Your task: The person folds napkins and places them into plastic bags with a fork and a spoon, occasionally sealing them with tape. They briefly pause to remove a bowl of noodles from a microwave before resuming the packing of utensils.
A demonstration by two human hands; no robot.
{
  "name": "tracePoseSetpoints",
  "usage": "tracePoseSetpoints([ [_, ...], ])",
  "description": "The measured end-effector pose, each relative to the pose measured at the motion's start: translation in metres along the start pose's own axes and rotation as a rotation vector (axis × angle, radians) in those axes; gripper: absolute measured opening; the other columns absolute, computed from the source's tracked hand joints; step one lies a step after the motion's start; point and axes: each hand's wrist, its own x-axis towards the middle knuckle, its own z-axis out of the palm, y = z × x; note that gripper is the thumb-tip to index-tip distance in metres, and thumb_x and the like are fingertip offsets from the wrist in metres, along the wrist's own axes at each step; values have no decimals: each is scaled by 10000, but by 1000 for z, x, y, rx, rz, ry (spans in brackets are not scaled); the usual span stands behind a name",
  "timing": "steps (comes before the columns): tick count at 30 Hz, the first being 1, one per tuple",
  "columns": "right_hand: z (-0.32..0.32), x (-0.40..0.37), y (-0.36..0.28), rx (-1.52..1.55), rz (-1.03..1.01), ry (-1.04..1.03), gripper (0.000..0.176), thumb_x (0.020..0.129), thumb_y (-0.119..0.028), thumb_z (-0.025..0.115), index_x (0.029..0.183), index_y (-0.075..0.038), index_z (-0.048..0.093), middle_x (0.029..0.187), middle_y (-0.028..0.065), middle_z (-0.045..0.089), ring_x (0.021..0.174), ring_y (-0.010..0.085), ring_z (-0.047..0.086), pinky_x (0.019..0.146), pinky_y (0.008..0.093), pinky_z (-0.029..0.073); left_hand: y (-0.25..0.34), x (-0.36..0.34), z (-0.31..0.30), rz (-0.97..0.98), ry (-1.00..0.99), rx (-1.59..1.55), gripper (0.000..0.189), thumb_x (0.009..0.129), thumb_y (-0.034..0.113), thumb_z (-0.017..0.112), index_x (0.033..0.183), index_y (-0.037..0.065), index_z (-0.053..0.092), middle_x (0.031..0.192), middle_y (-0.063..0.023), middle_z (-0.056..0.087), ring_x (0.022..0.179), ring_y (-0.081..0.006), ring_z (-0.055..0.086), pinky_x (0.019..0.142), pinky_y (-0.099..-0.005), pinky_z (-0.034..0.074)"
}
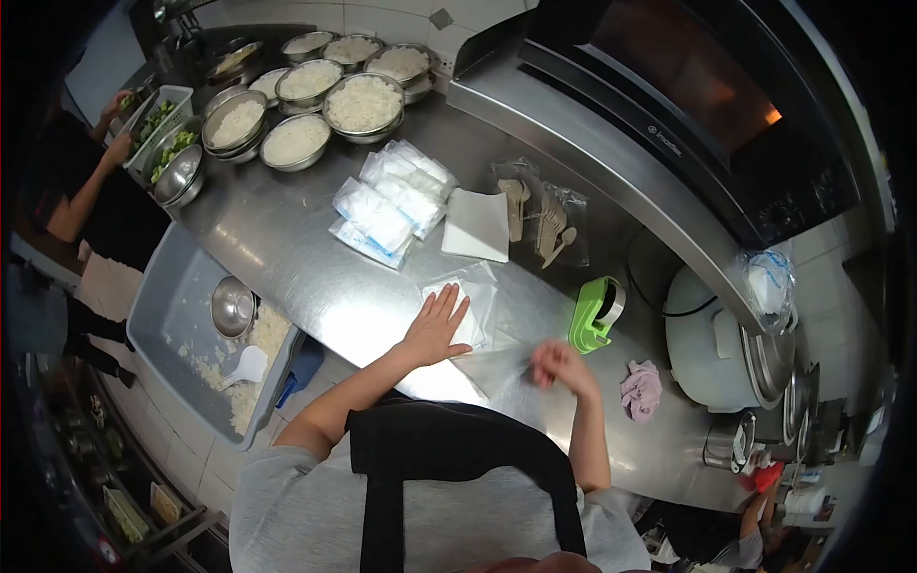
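My left hand (437, 327) lies flat, fingers stretched, on a clear plastic bag (485, 298) with a folded white napkin (467, 331) inside. The bag rests on the steel counter, and its clear film runs right toward my right hand. Curled and slightly blurred, my right hand (562, 369) is closed at the end of that film. Just beyond the bag are a stack of white napkins (476, 225) and a pile of packed white bundles (394, 202). A green tape dispenser (594, 320) stands beyond my right hand.
Steel bowls of rice (363, 103) crowd the counter's far left. Bagged wooden cutlery (554, 224), a pink cloth (641, 391) and a large cooker (707, 329) are to the right. A grey tub (172, 296) with rice stands at left. Other people work at both sides.
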Motion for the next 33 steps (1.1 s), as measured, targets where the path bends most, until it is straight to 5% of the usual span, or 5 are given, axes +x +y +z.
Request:
tracePoseSetpoints([
  [8,-40,211,-29,-980,-496,894,216,826,-191,518,969,-70,626,793,150,638,684,277,633,602,401,497,-1,0,0,-14,-38,14,939,758,573,535,1393,17,123,1426,-274,62,1344,-374,28,1075,-469,73],
  [12,-27,244,-54,-1137,-3,788,228,814,-250,514,923,-94,640,910,176,630,846,340,609,718,453,489,-1,-2,2,-9,2,19,949,746,601,526,1388,13,148,1424,-272,87,1345,-368,46,1075,-468,80],
  [27,-49,240,36,-466,-225,962,257,706,-251,667,836,-30,641,578,84,586,485,162,540,411,315,402,0,3,2,27,-84,16,927,741,542,571,1377,-5,176,1413,-301,84,1338,-394,46,1065,-498,68],
  [29,-51,232,34,-692,-253,654,164,762,-257,612,777,-104,670,609,59,619,549,169,596,467,320,458,-5,11,10,33,-88,-3,896,742,467,603,1373,-11,183,1405,-314,97,1330,-414,60,1058,-511,72],
  [33,-23,178,-36,-599,147,695,116,673,-228,630,722,-127,661,680,46,632,670,178,628,599,324,502,-26,13,22,142,-125,-61,847,748,359,626,1367,-20,190,1404,-315,112,1326,-419,73,1055,-510,81],
])
